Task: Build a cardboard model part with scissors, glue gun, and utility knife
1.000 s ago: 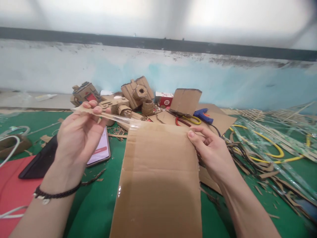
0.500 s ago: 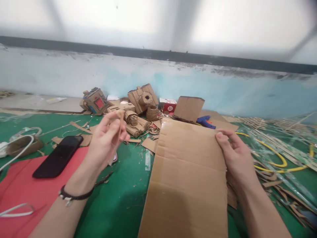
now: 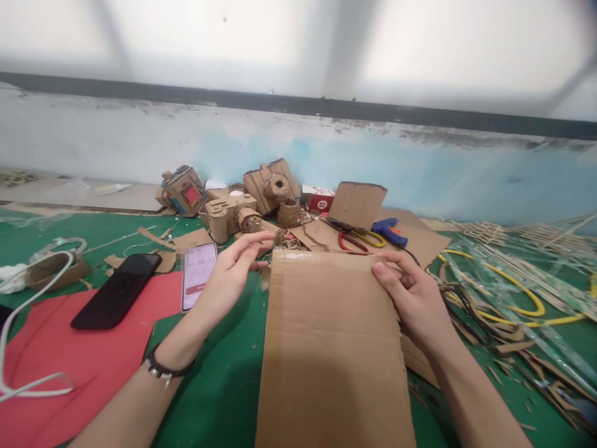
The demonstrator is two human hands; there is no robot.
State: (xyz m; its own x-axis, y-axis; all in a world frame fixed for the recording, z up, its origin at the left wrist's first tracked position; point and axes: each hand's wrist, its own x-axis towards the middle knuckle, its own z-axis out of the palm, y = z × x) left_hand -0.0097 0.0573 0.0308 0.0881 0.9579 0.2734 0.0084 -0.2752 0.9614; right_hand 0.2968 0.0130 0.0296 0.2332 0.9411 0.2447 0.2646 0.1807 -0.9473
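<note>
A long piece of brown cardboard [image 3: 333,348], creased across and with shiny tape along its top edge, is held up in front of me. My right hand [image 3: 410,292] grips its upper right edge, thumb on the near face. Beside the top left corner, my left hand [image 3: 240,261] has its fingers stretched out and apart, with no clear hold on anything. A small blurred scrap [image 3: 265,278] shows just below those fingertips; whether they touch it I cannot tell.
A black phone [image 3: 116,291] lies on red paper [image 3: 84,379], near a lit phone [image 3: 198,274]. Cardboard camera models [image 3: 228,214] stand at the back, with red-handled pliers [image 3: 352,242], yellow-handled scissors [image 3: 370,238] and a blue glue gun [image 3: 389,231]. Strips and yellow tubing [image 3: 517,292] clutter the right.
My left hand has moved right toward the cardboard, and its fingers have opened from a pinch on a thin brownish piece. The cardboard and right hand have shifted left and slightly down.
</note>
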